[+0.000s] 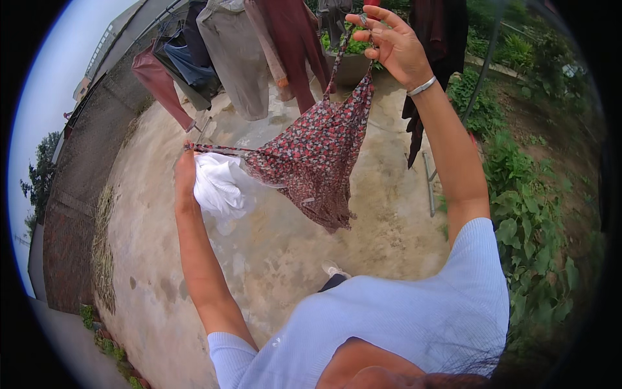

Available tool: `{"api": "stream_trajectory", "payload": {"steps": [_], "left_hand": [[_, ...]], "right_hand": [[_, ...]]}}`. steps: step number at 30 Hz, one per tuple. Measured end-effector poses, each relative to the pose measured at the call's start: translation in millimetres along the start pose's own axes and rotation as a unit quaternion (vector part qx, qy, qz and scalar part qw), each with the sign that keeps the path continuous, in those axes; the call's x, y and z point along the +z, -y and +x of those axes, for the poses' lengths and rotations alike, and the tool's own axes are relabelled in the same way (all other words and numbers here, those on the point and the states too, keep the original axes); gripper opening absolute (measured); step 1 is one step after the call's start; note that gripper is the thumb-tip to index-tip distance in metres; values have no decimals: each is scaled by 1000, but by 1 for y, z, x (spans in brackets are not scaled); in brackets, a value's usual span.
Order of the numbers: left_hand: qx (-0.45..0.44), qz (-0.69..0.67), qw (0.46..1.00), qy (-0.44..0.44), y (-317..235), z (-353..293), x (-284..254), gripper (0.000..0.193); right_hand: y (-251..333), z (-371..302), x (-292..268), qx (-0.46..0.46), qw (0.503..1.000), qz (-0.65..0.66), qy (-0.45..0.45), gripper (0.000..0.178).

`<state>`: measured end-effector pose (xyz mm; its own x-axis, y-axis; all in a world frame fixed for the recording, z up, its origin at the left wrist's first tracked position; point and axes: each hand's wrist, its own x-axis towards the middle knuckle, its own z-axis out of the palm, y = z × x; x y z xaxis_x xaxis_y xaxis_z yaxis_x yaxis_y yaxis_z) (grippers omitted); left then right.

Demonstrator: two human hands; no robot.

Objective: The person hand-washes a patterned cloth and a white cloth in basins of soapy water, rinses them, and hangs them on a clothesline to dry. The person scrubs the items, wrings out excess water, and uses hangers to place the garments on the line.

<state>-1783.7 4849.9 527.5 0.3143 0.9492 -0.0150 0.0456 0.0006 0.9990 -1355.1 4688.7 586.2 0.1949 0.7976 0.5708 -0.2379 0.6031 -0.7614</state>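
A dark red and grey floral strappy top (pixel 311 159) is stretched out in the air between my two hands. Raised at the upper right, my right hand (pixel 395 48) is closed around its straps, with some fingers lifted. Lower on the left, my left hand (pixel 185 170) grips another strap end, its fingers mostly turned out of sight. A bunched white cloth (pixel 220 188) hangs at that same hand, apparently held in it too. The top's frayed-looking lower edge dangles free above the concrete.
Ahead hang several garments, among them grey trousers (pixel 236 58), maroon trousers (pixel 291 45) and a dark garment (pixel 431 71). A planter (pixel 350 68) stands behind them. Leafy plants (pixel 525 227) border the concrete floor (pixel 155 227) on the right; a brick wall (pixel 71 240) runs along the left.
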Motion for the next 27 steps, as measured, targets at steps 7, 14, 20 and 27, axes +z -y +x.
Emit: {"api": "stream_trajectory", "payload": {"steps": [7,14,20,27], "left_hand": [[6,-222,967,122,-53,3,61,63],[8,-116,981,156,-37,118,37,61],[17,-251,933,259,-34,121,46,50],[47,-230,931,280,-95,139,108,36]], "right_hand": [[-11,21,5,-2,994,-80,-76,33],[-34,52,-21,-10,980,-64,-186,26],[-62,86,-36,22,965,-114,-237,28],[-98,159,-78,22,949,-129,-286,32]]}}
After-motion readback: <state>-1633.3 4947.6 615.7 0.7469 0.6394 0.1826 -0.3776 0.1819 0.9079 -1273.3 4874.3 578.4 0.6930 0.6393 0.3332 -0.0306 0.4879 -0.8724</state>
